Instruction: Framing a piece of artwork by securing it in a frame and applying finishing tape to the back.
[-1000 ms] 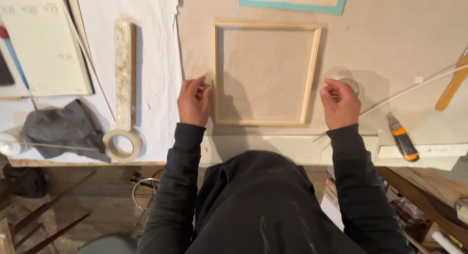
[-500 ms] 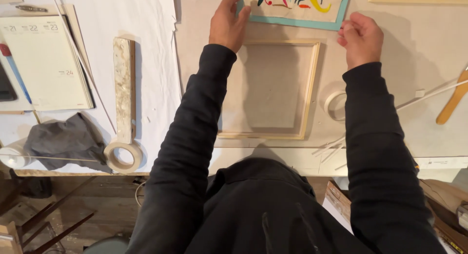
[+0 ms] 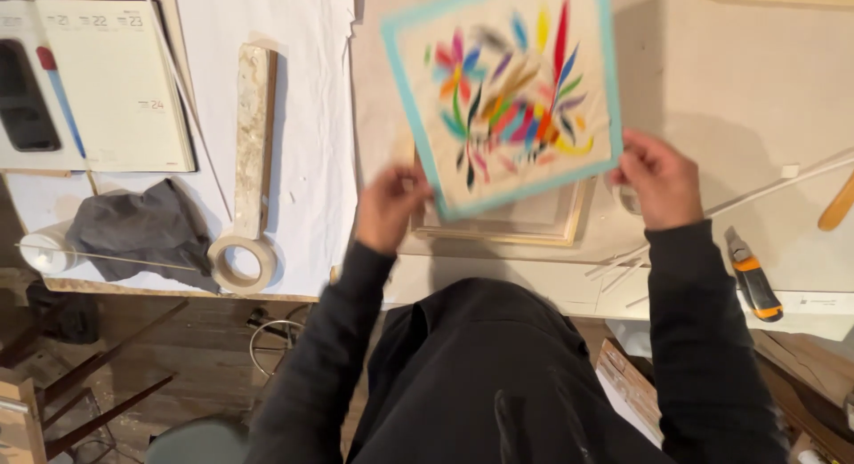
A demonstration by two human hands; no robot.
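Gripping painting tilted, left hand, right hand

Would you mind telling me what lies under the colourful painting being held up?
Under the painting, the lower edge of a wooden frame shows on the table. The painting covers the rest of the frame and whatever sits inside it.

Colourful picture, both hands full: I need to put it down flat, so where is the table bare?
Bare beige table lies right of the picture, above the thin sticks. White sheet between plank and picture is narrower. Crowded: wooden frame underneath, notebook far left.
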